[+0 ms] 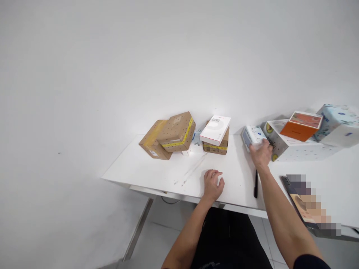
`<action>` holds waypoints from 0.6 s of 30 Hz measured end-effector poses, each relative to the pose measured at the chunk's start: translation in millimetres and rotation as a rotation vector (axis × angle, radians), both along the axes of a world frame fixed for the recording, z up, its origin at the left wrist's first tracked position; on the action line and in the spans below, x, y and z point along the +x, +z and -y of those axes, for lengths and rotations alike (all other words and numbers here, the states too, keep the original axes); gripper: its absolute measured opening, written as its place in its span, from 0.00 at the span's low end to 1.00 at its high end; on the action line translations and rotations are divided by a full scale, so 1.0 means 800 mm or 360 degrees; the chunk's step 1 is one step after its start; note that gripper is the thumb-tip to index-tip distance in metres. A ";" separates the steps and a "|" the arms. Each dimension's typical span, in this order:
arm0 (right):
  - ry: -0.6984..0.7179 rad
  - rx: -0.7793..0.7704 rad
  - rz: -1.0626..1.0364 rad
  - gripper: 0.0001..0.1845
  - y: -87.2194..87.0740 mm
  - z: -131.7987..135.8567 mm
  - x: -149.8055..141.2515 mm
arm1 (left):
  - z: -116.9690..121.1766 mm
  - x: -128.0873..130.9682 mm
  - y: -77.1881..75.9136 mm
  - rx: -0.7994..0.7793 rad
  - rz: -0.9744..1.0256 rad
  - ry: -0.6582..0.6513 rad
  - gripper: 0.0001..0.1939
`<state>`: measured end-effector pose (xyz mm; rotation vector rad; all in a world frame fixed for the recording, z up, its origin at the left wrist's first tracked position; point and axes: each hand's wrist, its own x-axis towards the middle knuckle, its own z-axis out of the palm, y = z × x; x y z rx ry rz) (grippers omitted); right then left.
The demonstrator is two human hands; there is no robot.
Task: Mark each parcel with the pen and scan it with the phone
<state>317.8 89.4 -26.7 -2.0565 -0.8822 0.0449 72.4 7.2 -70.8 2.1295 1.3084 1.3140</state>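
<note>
My right hand [261,153] reaches over the near end of a small white and blue tissue pack [254,131], its fingers curled around the pack's edges. The pack lies against the left end of a white box with avocado pictures [300,149]. Just below that hand is a black pen [255,185], partly hidden by the wrist. Near the table's front edge my left hand [213,184] rests with loosely bent fingers, thumb apart, holding nothing. Beyond it, a white power bank box [215,129] lies tilted on a small brown carton [215,148].
Two brown cartons with yellow tape [178,130] lean together at the left of the white table [157,172]. An orange box [301,127] rests on the avocado box, beside a larger tissue pack [340,125]. A partly blurred phone [297,200] lies near the front right. A wall stands behind.
</note>
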 end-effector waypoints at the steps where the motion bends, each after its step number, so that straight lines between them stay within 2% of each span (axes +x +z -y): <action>1: -0.0001 0.0072 -0.0054 0.38 0.005 0.010 0.000 | 0.000 -0.001 0.000 -0.0016 0.0054 -0.0002 0.13; 4: -0.0024 0.0310 -0.0189 0.36 0.015 0.065 -0.014 | -0.003 -0.004 -0.001 -0.0053 0.0189 0.0004 0.12; 7: 0.0021 0.0394 -0.0394 0.37 0.012 0.138 -0.043 | -0.005 -0.009 -0.001 -0.0092 0.0311 0.0005 0.11; 9: 0.0164 0.0414 -0.0593 0.36 0.001 0.180 -0.065 | -0.005 -0.012 -0.002 -0.0131 0.0398 0.0009 0.11; 10: 0.0317 0.0425 -0.0677 0.36 -0.007 0.195 -0.074 | -0.005 -0.013 -0.003 -0.0149 0.0431 0.0019 0.12; 12: 0.0622 0.0411 -0.0713 0.36 -0.023 0.214 -0.086 | -0.003 -0.015 -0.004 -0.0204 0.0543 0.0058 0.15; 14: 0.0841 0.0372 -0.0602 0.35 -0.036 0.220 -0.092 | 0.000 -0.016 -0.004 -0.0306 0.0728 0.0087 0.18; 18: 0.0926 0.0308 -0.0346 0.31 -0.046 0.218 -0.100 | 0.010 -0.016 0.000 -0.0501 0.0968 0.0068 0.22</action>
